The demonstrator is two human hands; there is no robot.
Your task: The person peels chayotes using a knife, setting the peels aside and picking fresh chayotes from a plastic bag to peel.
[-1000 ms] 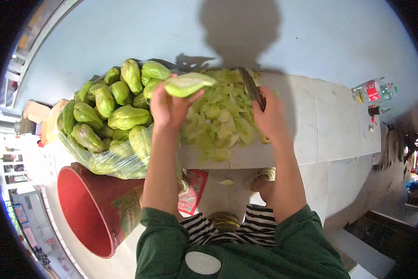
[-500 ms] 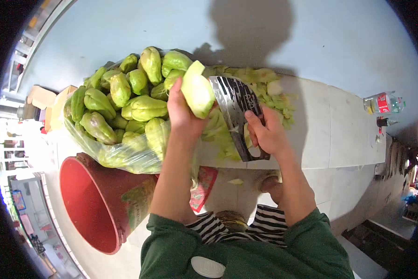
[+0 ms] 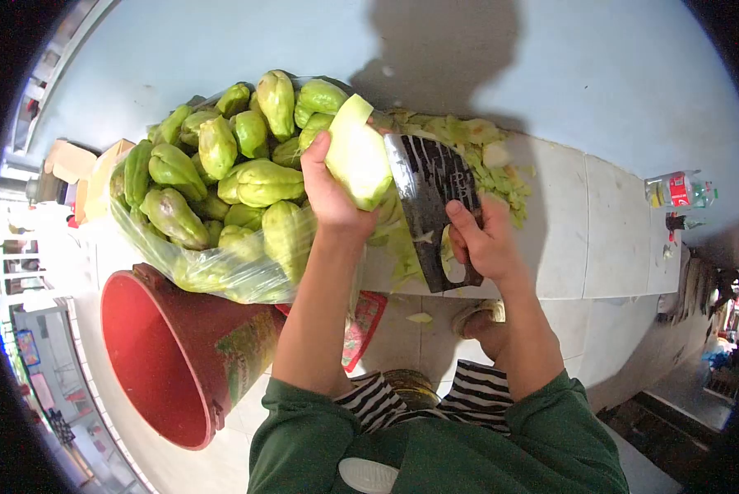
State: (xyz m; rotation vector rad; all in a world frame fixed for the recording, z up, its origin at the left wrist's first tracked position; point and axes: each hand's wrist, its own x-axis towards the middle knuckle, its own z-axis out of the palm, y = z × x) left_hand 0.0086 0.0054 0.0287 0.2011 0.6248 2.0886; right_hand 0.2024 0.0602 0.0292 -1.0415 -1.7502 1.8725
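Note:
My left hand (image 3: 336,193) is wrapped round a pale, peeled chayote (image 3: 358,160) and holds it up over the tiled ledge. In my right hand (image 3: 483,235) is a wide dark cleaver (image 3: 435,193), gripped at its looped handle end. The blade is beside the chayote on its right; whether the edge touches it I cannot tell. Left of my hands, a clear plastic bag (image 3: 246,280) holds many unpeeled green chayotes (image 3: 258,183). Behind and below the cleaver lie pale green peelings (image 3: 505,188) on the ledge.
A red bucket (image 3: 151,362) lies tipped on its side on the floor at left. Toward the right end of the ledge (image 3: 567,230) are a plastic bottle (image 3: 680,189) with a red label and a smaller dark-capped bottle (image 3: 684,222). A cardboard box (image 3: 106,177) stands beyond the bag.
The chayote has turned slightly in my left hand and shows more of its pale face. The cleaver has shifted a little to the right in the view.

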